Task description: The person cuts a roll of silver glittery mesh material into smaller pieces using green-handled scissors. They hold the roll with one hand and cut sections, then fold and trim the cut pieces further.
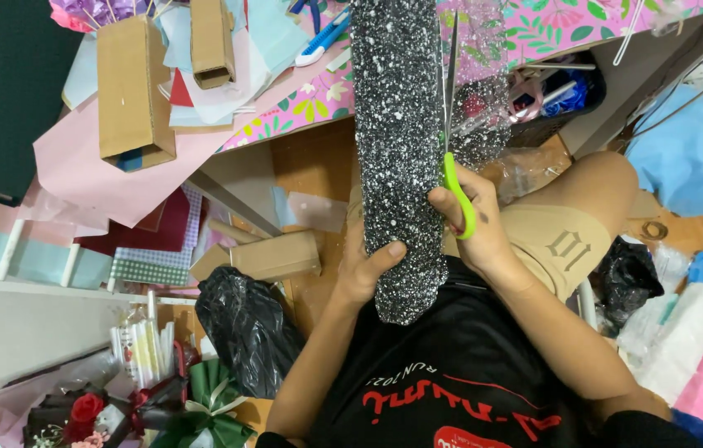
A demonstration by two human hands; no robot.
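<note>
Black speckled glitter sheet [397, 141] runs lengthwise straight away from the body. Left hand [364, 270] is the grip clamping its near end, thumb on top. Right hand [476, 224] is closed through the green-handled scissors [454, 124], blades along the sheet's right edge, just beside that grip.

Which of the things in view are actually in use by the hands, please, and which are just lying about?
In use: black speckled sheet, held by left hand; green-handled scissors in right hand.

Lying about: cardboard boxes, black plastic bag, pink paper, red roses.
</note>
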